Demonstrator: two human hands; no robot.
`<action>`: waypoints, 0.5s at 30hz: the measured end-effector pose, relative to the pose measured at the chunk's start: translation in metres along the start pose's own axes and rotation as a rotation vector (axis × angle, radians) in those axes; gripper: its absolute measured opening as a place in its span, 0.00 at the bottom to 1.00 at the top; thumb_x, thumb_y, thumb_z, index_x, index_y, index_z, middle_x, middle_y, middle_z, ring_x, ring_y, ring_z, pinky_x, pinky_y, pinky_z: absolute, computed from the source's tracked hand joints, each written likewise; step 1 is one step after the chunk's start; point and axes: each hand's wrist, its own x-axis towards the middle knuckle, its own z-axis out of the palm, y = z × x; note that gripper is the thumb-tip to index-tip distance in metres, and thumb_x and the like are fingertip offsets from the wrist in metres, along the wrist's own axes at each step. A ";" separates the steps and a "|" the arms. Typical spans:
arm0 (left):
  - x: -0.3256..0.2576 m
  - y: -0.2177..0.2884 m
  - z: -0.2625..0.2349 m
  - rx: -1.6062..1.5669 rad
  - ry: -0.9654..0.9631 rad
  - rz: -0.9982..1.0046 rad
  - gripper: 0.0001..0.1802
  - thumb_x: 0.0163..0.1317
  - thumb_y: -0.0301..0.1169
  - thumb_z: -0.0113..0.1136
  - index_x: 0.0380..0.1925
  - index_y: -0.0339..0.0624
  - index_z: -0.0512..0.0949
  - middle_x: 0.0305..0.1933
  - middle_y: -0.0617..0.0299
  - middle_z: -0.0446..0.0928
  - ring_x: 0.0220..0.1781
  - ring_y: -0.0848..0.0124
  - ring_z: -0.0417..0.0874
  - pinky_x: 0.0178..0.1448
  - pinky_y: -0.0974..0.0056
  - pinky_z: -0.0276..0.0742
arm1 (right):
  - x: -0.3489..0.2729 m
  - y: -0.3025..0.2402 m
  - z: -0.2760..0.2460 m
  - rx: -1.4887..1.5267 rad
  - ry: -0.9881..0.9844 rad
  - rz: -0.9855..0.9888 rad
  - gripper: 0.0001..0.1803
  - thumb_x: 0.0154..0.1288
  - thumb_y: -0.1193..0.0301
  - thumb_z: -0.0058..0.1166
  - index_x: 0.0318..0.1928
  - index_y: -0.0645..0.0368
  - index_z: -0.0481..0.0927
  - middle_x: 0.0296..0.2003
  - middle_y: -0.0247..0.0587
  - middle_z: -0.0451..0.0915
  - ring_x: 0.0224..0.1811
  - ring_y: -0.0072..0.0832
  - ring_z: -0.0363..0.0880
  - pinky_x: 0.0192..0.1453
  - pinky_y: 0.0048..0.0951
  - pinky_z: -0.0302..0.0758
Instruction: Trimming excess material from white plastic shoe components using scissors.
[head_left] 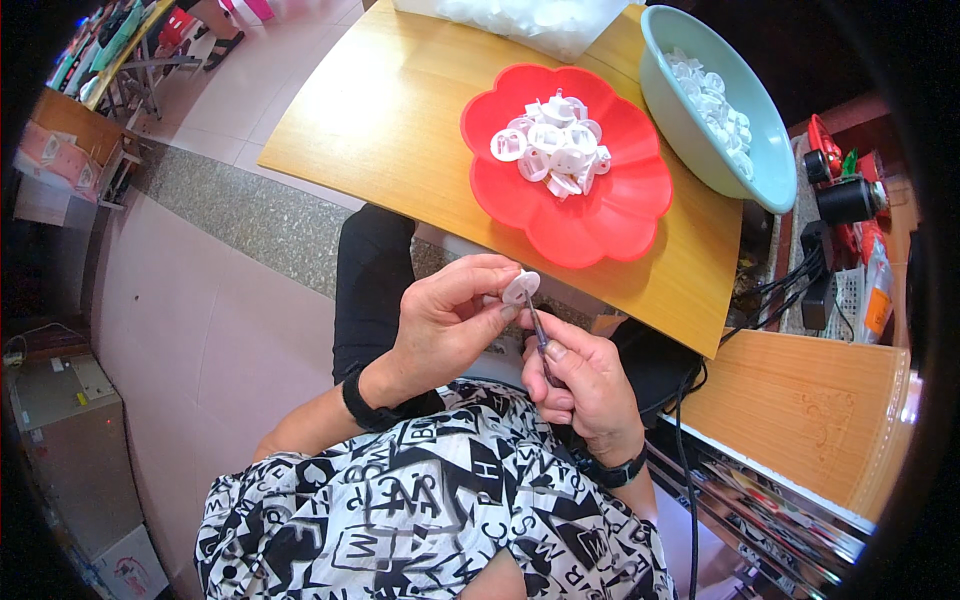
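Between the thumb and fingers of my left hand (pixel 445 315) is a small round white plastic part (pixel 520 287), held up in front of my lap. My right hand (pixel 585 380) grips a slim tool (pixel 541 334) with a dark handle. Its thin metal tip touches the white part near the lower edge; the exact kind of tool cannot be made out. Just beyond my hands, a red flower-shaped bowl (pixel 612 228) stands on the yellow wooden table (pixel 370 105). A heap of similar white plastic parts (pixel 556 142) lies in the bowl.
At the far right a pale blue basin (pixel 765 185) holds more white parts (pixel 712 105). A translucent bin (pixel 590 30) of white pieces stands at the table's far edge. Black cables (pixel 685 470) hang beside my right arm, near a wooden cabinet top (pixel 810 415). A grey box (pixel 75 440) stands far left.
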 end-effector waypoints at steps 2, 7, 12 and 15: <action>-0.002 -0.001 0.000 -0.008 0.010 -0.010 0.15 0.56 0.13 0.55 0.45 0.30 0.75 0.49 0.50 0.72 0.42 0.69 0.80 0.44 0.69 0.80 | 0.000 0.000 0.000 0.002 -0.005 -0.001 0.21 0.72 0.72 0.34 0.64 0.60 0.61 0.22 0.36 0.70 0.13 0.12 0.55 0.17 0.12 0.57; -0.002 0.000 -0.001 0.016 0.003 -0.025 0.16 0.55 0.13 0.57 0.46 0.31 0.75 0.51 0.48 0.72 0.43 0.67 0.80 0.46 0.67 0.80 | -0.003 0.001 0.007 -0.145 0.058 -0.063 0.22 0.70 0.74 0.36 0.63 0.62 0.61 0.23 0.34 0.72 0.16 0.13 0.60 0.20 0.13 0.61; -0.004 -0.003 -0.001 0.197 0.023 0.022 0.17 0.53 0.13 0.59 0.45 0.33 0.76 0.51 0.51 0.73 0.47 0.70 0.78 0.47 0.70 0.78 | 0.000 0.011 0.010 -0.557 0.149 -0.227 0.22 0.68 0.77 0.38 0.63 0.65 0.62 0.23 0.33 0.72 0.19 0.14 0.65 0.23 0.16 0.66; -0.005 -0.003 -0.004 0.259 0.015 0.008 0.17 0.53 0.13 0.59 0.45 0.34 0.77 0.51 0.52 0.74 0.48 0.72 0.77 0.47 0.72 0.76 | 0.003 0.014 0.006 -0.866 0.163 -0.370 0.23 0.66 0.79 0.39 0.62 0.65 0.62 0.25 0.36 0.73 0.20 0.19 0.69 0.26 0.20 0.69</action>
